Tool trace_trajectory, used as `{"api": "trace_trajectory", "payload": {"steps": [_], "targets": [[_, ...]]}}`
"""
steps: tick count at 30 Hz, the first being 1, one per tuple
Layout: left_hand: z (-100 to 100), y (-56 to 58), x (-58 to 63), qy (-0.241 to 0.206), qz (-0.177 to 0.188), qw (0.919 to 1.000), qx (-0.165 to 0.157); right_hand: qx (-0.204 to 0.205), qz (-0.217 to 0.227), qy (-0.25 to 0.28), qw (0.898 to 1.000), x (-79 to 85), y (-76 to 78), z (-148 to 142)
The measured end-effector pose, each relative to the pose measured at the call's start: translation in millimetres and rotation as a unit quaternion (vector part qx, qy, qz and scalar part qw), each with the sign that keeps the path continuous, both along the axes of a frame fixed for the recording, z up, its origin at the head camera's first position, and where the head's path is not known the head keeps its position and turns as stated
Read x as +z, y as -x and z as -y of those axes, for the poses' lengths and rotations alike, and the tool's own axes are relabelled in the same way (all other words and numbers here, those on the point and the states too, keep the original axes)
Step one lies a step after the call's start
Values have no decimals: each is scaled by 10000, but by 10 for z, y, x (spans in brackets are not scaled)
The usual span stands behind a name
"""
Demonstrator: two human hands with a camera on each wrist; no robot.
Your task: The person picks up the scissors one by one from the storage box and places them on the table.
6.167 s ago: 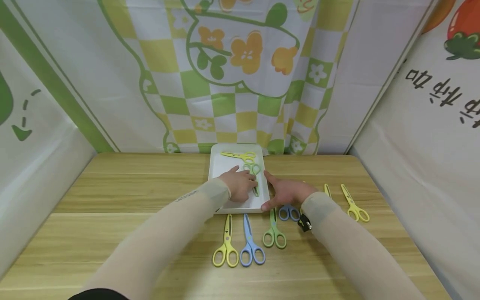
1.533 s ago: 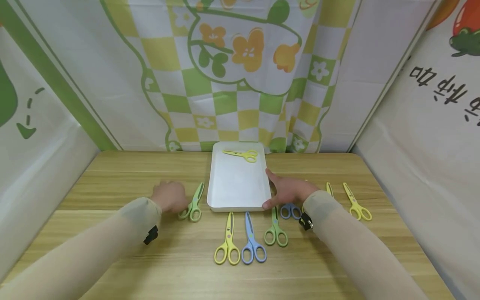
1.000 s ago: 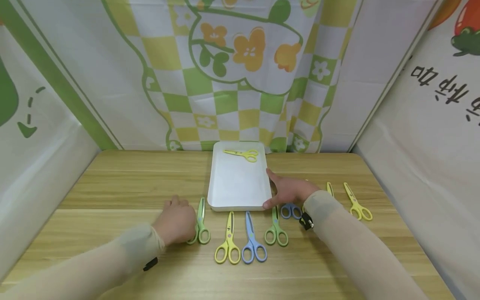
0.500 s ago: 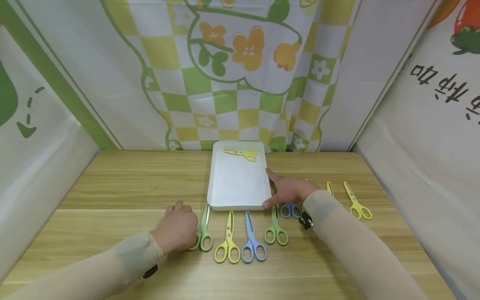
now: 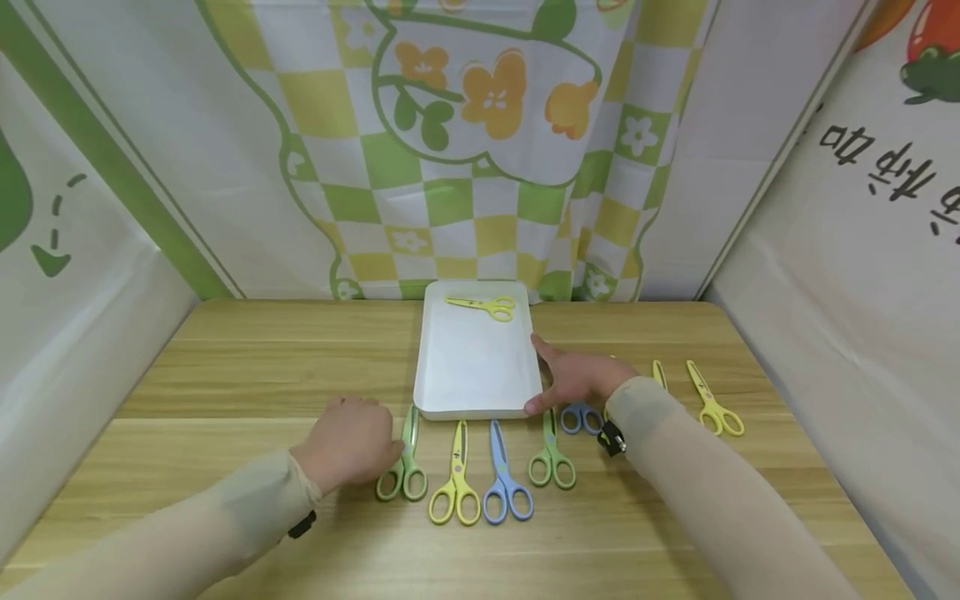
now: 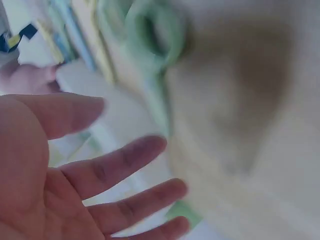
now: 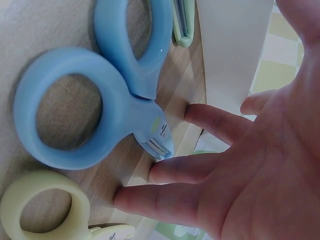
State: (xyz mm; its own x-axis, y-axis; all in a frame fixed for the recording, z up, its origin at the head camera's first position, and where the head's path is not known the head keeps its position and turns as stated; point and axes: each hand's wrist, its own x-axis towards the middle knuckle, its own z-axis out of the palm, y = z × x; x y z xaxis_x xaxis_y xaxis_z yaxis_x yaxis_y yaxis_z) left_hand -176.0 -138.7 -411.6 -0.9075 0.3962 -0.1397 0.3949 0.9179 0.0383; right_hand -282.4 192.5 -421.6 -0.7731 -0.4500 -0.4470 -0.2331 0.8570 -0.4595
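Fingers spread and holding nothing, my left hand point(image 5: 351, 442) hovers just left of a pair of green scissors point(image 5: 408, 456) lying on the table. In the left wrist view the same green scissors point(image 6: 156, 70) are blurred, clear of the fingertips. To their right lie yellow scissors point(image 5: 457, 472), blue scissors point(image 5: 501, 468) and more green scissors point(image 5: 551, 455), blades pointing away. My right hand point(image 5: 576, 377) has its thumb and fingers against the right side of the white tray point(image 5: 474, 413). Beneath it are blue scissors point(image 7: 117, 107), partly hidden. One yellow pair point(image 5: 491, 307) remains inside the tray.
Further right on the wooden table point(image 5: 247, 358) are yellow scissors point(image 5: 708, 407) and another pair mostly covered by the right forearm. A checked curtain point(image 5: 450, 200) hangs behind the tray, and white printed sheets enclose both sides.
The left hand took the green scissors from the tray, set them down left of the row, straightened them and let go, drawing slightly left. The right hand stayed at the tray.
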Motion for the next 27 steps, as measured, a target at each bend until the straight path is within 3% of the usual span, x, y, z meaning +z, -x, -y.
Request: {"api": "trace_trajectory", "payload": {"steps": [4,7,10,13,16,23,27], "targets": [[-101,232,156,-253,-270,9976,-577,-9,37,44,10000,6,2,-1],[-233,523,187,-311,-264,9922,-1175,-60,87,112,9999,11,3,-2],[-413,836,152,-151,-261,9887,-1470,-142,105,116,9998,11,6,3],[-619,1106,81,137,-162,9896,-1425,-191,110,67,9997,20,11,12],[-816,1285,55,401,119,9918,-1210,-164,107,20,9998,27,16,12],[-1091,1471,146,581,572,9933,-822,-106,51,-12,9999,30,-3,7],[-1194,1623,38,563,920,9916,-709,-89,39,-44,9999,32,-4,10]]}}
